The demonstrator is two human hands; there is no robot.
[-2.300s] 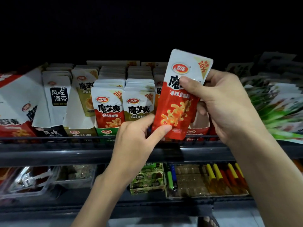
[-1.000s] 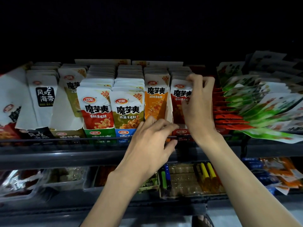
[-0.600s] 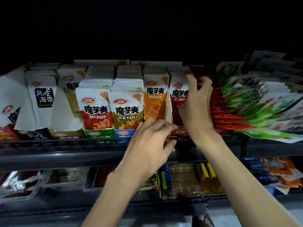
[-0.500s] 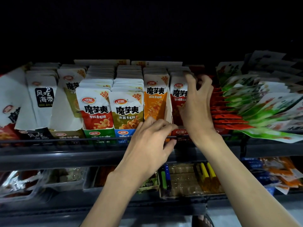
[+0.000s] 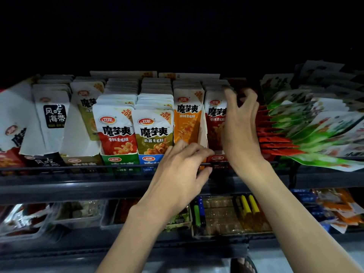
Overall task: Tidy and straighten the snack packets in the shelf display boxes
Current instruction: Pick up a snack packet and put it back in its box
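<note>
snack packets [image 5: 116, 131] stand upright in rows inside cardboard display boxes [image 5: 120, 160] on the upper shelf [image 5: 59, 186], behind a thin wire rail [image 5: 59, 167]. at the left are white-and-black seaweed packets [image 5: 53, 115]. then comes a box where the olive packets [image 5: 86, 107] sit far back. after it, a red row and an olive-green row [image 5: 153, 133] stand nearest to the camera. an orange row [image 5: 187, 119] follows, and a second red row [image 5: 213, 119] is in the last box at the right.

the right hand [image 5: 240, 131] is raised in front of this second red row and covers part of the front packet. its fingers [image 5: 228, 95] are spread apart and half bent, blurred, with the tips at the top edges of the packets behind. it holds no packet that i can see.

the left hand [image 5: 181, 170] is lower, with its back toward the camera. its fingers are curled over the low front of the box of the orange row, and the thumb [image 5: 205, 170] is at the wire rail. i cannot tell if it really grips the box or only rests there.

just beside the right hand, a fan of green and red packets [image 5: 295, 133] lies tilted on its side. on the lower shelf are green and blue lighters [image 5: 199, 213], yellow lighters [image 5: 248, 205] and clear plastic trays [image 5: 25, 221].
</note>
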